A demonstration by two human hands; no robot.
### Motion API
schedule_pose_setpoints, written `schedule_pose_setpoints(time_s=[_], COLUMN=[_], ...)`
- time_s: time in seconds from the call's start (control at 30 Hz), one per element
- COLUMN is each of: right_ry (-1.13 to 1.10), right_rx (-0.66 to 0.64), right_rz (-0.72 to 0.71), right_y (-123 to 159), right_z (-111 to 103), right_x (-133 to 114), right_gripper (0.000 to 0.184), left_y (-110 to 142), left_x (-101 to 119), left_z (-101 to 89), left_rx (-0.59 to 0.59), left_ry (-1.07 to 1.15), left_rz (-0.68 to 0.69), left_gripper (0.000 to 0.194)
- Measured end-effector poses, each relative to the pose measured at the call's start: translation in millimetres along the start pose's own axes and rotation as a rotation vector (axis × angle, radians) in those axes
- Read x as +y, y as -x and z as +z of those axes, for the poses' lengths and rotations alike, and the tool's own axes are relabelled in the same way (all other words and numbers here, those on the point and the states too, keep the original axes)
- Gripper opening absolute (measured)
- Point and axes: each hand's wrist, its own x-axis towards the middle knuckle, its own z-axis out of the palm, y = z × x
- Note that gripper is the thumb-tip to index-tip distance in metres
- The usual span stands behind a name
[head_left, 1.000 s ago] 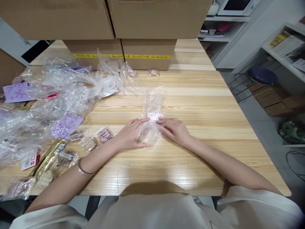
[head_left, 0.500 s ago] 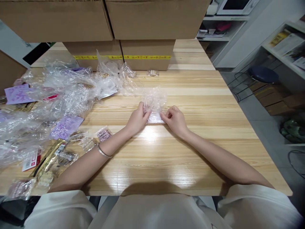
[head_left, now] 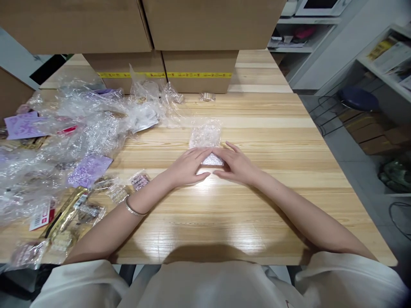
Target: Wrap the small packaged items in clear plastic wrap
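Shifted inward from the pinched sides of a clear plastic wrap (head_left: pixel 206 133) half a second earlier, the left grip (head_left: pixel 190 167) and right grip (head_left: pixel 239 166) are laid across it on the tabletop (head_left: pixel 282 171). Both are spread, thumbs parted from fingers, fingertips brought close together over the wrap. Plastic-wrapped packets (head_left: pixel 93 132) are heaped left of the left grip; cardboard boxes (head_left: pixel 199 83) are stacked beyond both.
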Motion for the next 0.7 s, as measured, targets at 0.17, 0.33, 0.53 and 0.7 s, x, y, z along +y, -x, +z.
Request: schedule_pose_setpoints(time_s=[0.17, 0.33, 0.53, 0.7], right_ry=[-0.042, -0.142, -0.067, -0.076], right_rx=[0.050, 0.131, 0.298, 0.151], right_rz=[0.171, 0.320, 0.462, 0.064], right_y=[-1, 0, -7, -3], right_z=[-7, -4, 9, 5], right_x=[0, 0, 8, 10], right_gripper=[0.039, 0.040, 0.033, 0.046], left_y=[-3, -10, -17, -11], left_x=[-5, 2, 13, 3], left_z=[-2.7, 4.4, 20.8, 10.5], left_rx=[0.044, 0.175, 0.281, 0.103], left_ry=[0.174, 0.357, -0.061, -0.182], left_rz=[-0.146, -0.257, -0.250, -0.058], left_gripper=[0.045, 0.041, 0.034, 0.059])
